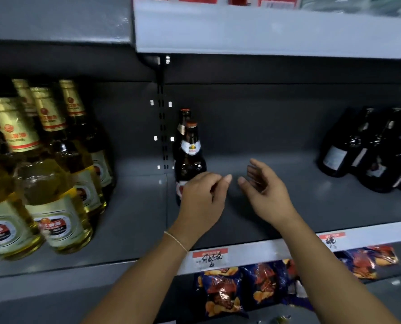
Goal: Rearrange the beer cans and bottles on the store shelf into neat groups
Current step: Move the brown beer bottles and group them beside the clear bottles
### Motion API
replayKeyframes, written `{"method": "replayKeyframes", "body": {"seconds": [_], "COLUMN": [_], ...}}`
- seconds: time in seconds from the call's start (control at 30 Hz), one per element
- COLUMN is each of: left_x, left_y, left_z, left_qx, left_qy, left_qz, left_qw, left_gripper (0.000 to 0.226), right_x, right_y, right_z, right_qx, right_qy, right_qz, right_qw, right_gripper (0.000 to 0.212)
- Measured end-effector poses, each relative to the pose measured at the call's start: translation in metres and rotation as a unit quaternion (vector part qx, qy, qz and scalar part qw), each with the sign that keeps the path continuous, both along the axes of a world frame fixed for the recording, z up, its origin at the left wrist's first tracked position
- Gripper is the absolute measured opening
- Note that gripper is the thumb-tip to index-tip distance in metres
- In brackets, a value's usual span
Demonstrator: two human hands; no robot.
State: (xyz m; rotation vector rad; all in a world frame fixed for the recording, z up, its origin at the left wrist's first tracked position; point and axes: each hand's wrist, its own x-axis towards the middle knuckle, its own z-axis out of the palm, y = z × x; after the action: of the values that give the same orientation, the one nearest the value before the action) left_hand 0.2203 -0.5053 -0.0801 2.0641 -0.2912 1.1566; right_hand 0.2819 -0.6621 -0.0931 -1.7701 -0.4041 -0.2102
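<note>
head view. shelf [253, 220] grey metal, mid level, split by a slotted upright [161, 127]. clear bottles [52, 174] with gold foil necks packed tight in the left bay, labels forward: already a group by type. two brown bottles [189, 157] upright in the right bay, one directly behind the other, hard against the upright; probably the start of a front-to-back row anchored at the bay edge. dark bottles [367, 150] clustered at the far right, well apart from the brown pair, bare shelf floor between. no cans visible.

left hand [200, 202] in front of the lower body of the front brown bottle, fingers loosely curled, thumb and forefinger tips extended, holding nothing; contact with the glass not determinable, as the hand covers that part. right hand [265, 185] over the bare shelf floor just right of the left hand, palm turned inward, fingers relaxed and spread, empty. both hands near each other but apart.

price tags [210, 258] on the shelf lip. snack bags [225, 293] on the level below.

judgement: brown pair seated; next likely step is to fetch the dark bottles toward the open middle.
</note>
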Motion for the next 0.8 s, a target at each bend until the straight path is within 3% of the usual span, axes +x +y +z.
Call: {"method": "replayKeyframes", "body": {"seconds": [0.23, 0.6, 0.8], "left_x": [0.05, 0.13, 0.153], "left_y": [-0.085, -0.237, -0.286], "left_z": [0.008, 0.033, 0.038], "left_qx": [-0.03, -0.03, -0.012], "left_qy": [0.056, 0.2, 0.234], "left_qz": [-0.068, -0.204, -0.22], "left_qw": [0.996, 0.958, 0.947], "left_gripper": [0.009, 0.035, 0.044], "right_x": [0.022, 0.072, 0.104], "right_y": [-0.102, -0.241, -0.299], "right_z": [0.015, 0.037, 0.044], "right_qx": [-0.015, -0.026, -0.05], "right_qy": [-0.016, -0.069, -0.145], "right_qz": [-0.074, -0.164, -0.349], "right_qw": [0.997, 0.984, 0.924], "right_gripper": [0.055, 0.045, 0.041]}}
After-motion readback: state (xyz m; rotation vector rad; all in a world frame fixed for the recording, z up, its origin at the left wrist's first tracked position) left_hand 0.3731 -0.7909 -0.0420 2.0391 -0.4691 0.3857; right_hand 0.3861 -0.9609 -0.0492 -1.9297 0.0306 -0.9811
